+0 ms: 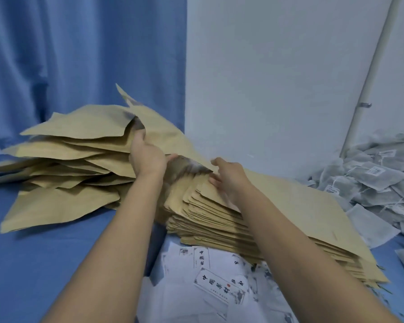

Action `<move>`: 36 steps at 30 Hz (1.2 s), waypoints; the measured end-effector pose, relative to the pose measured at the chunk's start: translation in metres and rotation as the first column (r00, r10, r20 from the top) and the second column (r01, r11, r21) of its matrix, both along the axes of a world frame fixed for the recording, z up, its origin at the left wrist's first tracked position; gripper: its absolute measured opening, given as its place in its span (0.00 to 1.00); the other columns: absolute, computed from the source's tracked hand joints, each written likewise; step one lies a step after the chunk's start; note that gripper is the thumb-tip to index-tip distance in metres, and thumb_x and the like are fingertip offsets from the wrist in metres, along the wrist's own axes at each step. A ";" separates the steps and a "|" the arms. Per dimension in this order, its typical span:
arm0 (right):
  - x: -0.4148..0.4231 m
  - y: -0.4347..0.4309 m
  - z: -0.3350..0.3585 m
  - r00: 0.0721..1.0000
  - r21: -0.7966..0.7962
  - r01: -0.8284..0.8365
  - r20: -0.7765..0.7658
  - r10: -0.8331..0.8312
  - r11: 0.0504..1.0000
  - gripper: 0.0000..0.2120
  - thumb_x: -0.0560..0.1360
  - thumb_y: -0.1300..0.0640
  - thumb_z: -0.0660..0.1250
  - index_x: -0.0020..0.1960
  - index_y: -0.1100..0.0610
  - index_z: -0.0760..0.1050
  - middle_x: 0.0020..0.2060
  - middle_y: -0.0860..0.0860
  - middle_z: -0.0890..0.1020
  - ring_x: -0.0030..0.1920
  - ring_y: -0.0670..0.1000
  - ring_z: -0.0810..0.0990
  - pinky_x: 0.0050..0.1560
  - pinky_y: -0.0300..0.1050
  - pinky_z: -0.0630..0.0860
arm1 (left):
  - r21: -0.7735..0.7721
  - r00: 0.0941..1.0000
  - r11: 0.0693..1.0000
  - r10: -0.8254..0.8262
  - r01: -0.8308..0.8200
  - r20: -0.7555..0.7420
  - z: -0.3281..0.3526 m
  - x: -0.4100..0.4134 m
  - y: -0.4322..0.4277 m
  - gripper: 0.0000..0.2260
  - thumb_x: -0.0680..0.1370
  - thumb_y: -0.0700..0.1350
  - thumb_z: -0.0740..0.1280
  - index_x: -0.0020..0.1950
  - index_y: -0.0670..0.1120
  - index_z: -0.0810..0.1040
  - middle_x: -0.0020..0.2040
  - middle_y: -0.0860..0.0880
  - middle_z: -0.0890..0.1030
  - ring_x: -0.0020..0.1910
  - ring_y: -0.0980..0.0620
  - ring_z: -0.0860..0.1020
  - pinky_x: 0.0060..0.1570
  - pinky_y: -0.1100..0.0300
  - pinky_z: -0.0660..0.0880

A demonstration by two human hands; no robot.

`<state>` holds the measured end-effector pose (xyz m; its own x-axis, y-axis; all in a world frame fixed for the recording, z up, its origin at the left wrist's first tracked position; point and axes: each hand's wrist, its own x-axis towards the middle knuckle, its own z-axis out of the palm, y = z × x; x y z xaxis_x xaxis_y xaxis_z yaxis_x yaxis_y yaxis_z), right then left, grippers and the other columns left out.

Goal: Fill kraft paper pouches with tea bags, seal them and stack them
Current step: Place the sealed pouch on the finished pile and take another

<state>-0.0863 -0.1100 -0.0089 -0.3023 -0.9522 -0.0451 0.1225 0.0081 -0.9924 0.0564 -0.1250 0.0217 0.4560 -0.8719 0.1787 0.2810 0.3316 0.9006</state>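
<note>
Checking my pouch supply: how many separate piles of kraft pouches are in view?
2: a loose pile at the left, and a neat stack at centre-right under the right hand. More may lie hidden behind them.
</note>
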 end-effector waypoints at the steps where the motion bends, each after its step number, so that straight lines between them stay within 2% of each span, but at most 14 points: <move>1: 0.007 -0.006 0.006 0.999 0.031 -0.028 0.042 0.027 0.999 0.09 0.77 0.55 0.65 0.47 0.60 0.69 0.38 0.52 0.71 0.36 0.49 0.77 0.45 0.41 0.77 | -0.026 1.000 0.999 -0.020 0.020 -0.004 0.005 0.013 -0.002 0.15 0.81 0.35 0.51 0.54 0.50 0.73 0.54 0.50 0.75 0.50 0.48 0.75 0.29 0.62 0.78; 5: 0.039 -0.030 0.018 0.950 0.047 -0.163 0.277 0.144 0.985 0.11 0.77 0.57 0.68 0.51 0.63 0.69 0.49 0.59 0.74 0.35 0.54 0.81 0.35 0.41 0.81 | -0.048 0.997 0.998 -0.052 0.050 -0.053 0.024 0.071 -0.007 0.14 0.81 0.33 0.51 0.54 0.48 0.71 0.47 0.52 0.73 0.44 0.53 0.74 0.27 0.65 0.77; 8: 0.069 -0.041 0.030 0.786 -0.106 -0.210 0.572 0.232 0.972 0.05 0.77 0.67 0.64 0.53 0.66 0.71 0.46 0.63 0.78 0.35 0.56 0.82 0.30 0.39 0.80 | -0.002 0.994 0.998 -0.062 0.062 -0.090 0.028 0.112 -0.015 0.14 0.81 0.32 0.52 0.58 0.47 0.71 0.54 0.48 0.73 0.48 0.50 0.76 0.29 0.64 0.78; 10: 0.088 -0.048 0.039 0.745 -0.143 -0.217 0.615 0.258 0.966 0.08 0.77 0.69 0.61 0.56 0.67 0.69 0.43 0.63 0.79 0.31 0.56 0.82 0.30 0.40 0.80 | 0.020 0.981 0.999 -0.023 0.028 -0.194 0.027 0.133 -0.021 0.15 0.81 0.33 0.56 0.65 0.45 0.71 0.60 0.47 0.73 0.53 0.47 0.77 0.31 0.63 0.79; 13: 0.118 -0.061 0.050 0.860 -0.109 -0.169 0.470 0.201 0.980 0.09 0.77 0.72 0.61 0.57 0.69 0.69 0.49 0.63 0.79 0.30 0.55 0.83 0.34 0.40 0.82 | 0.012 0.906 0.999 -0.042 0.052 -0.422 0.027 0.147 -0.029 0.18 0.78 0.42 0.67 0.67 0.43 0.70 0.57 0.47 0.76 0.46 0.50 0.81 0.39 0.62 0.81; 15: 0.137 -0.070 0.056 0.891 -0.087 -0.136 0.425 0.161 0.987 0.13 0.76 0.73 0.62 0.60 0.69 0.69 0.54 0.62 0.77 0.36 0.56 0.84 0.36 0.40 0.82 | 0.044 0.907 0.991 -0.096 0.125 -0.410 0.025 0.144 -0.036 0.17 0.77 0.43 0.69 0.63 0.40 0.72 0.53 0.45 0.79 0.39 0.52 0.81 0.44 0.61 0.81; 18: 0.162 -0.083 0.063 0.907 -0.087 -0.106 0.399 0.132 0.991 0.08 0.76 0.73 0.62 0.54 0.66 0.69 0.53 0.61 0.76 0.47 0.60 0.83 0.38 0.39 0.80 | 0.125 0.953 0.968 -0.183 0.218 -0.244 0.020 0.132 -0.046 0.09 0.80 0.43 0.64 0.53 0.37 0.73 0.41 0.41 0.79 0.29 0.53 0.80 0.31 0.65 0.79; 20: 0.172 -0.089 0.063 0.951 -0.055 -0.117 0.281 0.128 0.992 0.06 0.75 0.72 0.64 0.47 0.64 0.70 0.47 0.58 0.78 0.39 0.54 0.82 0.35 0.38 0.79 | 0.150 0.975 0.974 -0.144 0.171 -0.171 0.020 0.126 -0.057 0.10 0.81 0.43 0.62 0.44 0.37 0.74 0.28 0.45 0.78 0.19 0.57 0.74 0.21 0.69 0.71; 22: 0.175 -0.095 0.061 0.986 -0.020 -0.118 0.115 0.120 0.993 0.08 0.75 0.67 0.67 0.39 0.61 0.72 0.37 0.54 0.77 0.29 0.47 0.75 0.30 0.37 0.74 | 0.136 0.975 0.981 -0.111 0.138 -0.191 0.023 0.125 -0.066 0.09 0.81 0.40 0.61 0.43 0.37 0.74 0.22 0.47 0.77 0.16 0.58 0.72 0.19 0.70 0.68; 24: 0.172 -0.099 0.057 0.994 -0.019 -0.105 -0.016 0.105 0.994 0.10 0.76 0.63 0.68 0.37 0.58 0.73 0.32 0.52 0.76 0.27 0.45 0.73 0.32 0.37 0.72 | 0.096 0.934 0.977 -0.149 0.189 -0.325 0.025 0.125 -0.074 0.06 0.82 0.37 0.58 0.53 0.35 0.72 0.34 0.42 0.81 0.23 0.54 0.78 0.23 0.69 0.73; 26: 0.167 -0.100 0.051 0.983 -0.082 -0.072 -0.176 0.056 0.994 0.04 0.76 0.58 0.68 0.43 0.58 0.77 0.38 0.50 0.79 0.37 0.48 0.78 0.45 0.41 0.76 | 0.063 0.886 0.974 -0.169 0.217 -0.432 0.023 0.125 -0.079 0.08 0.82 0.38 0.56 0.58 0.35 0.70 0.46 0.39 0.80 0.32 0.49 0.80 0.28 0.65 0.78; 28: 0.162 -0.101 0.043 0.950 -0.186 0.011 -0.305 -0.068 0.983 0.11 0.76 0.55 0.68 0.56 0.58 0.79 0.51 0.51 0.81 0.54 0.52 0.78 0.58 0.44 0.73 | 0.071 0.902 0.981 -0.135 0.178 -0.410 0.021 0.122 -0.081 0.06 0.82 0.39 0.58 0.52 0.36 0.70 0.42 0.39 0.81 0.29 0.50 0.81 0.28 0.65 0.78; 31: 0.156 -0.099 0.037 0.904 -0.228 0.169 -0.352 -0.243 0.959 0.18 0.77 0.53 0.65 0.65 0.55 0.74 0.61 0.54 0.76 0.62 0.56 0.73 0.64 0.48 0.69 | 0.080 0.937 0.988 -0.096 0.130 -0.336 0.019 0.115 -0.080 0.08 0.80 0.40 0.57 0.43 0.38 0.69 0.35 0.39 0.80 0.24 0.51 0.80 0.25 0.65 0.76; 36: 0.159 -0.091 0.021 0.975 0.022 0.026 -0.220 -0.020 0.999 0.15 0.78 0.65 0.54 0.63 0.64 0.69 0.52 0.56 0.73 0.50 0.57 0.72 0.47 0.45 0.69 | 0.023 0.929 0.996 -0.068 0.081 -0.364 0.018 0.109 -0.077 0.07 0.80 0.36 0.55 0.55 0.35 0.68 0.37 0.38 0.81 0.28 0.49 0.82 0.31 0.63 0.79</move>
<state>0.0731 -0.2007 0.0116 -0.3291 -0.9443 0.0015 -0.0984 0.0327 -0.9946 0.1657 -0.2022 0.0396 0.4172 -0.9086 -0.0193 0.6131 0.2657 0.7440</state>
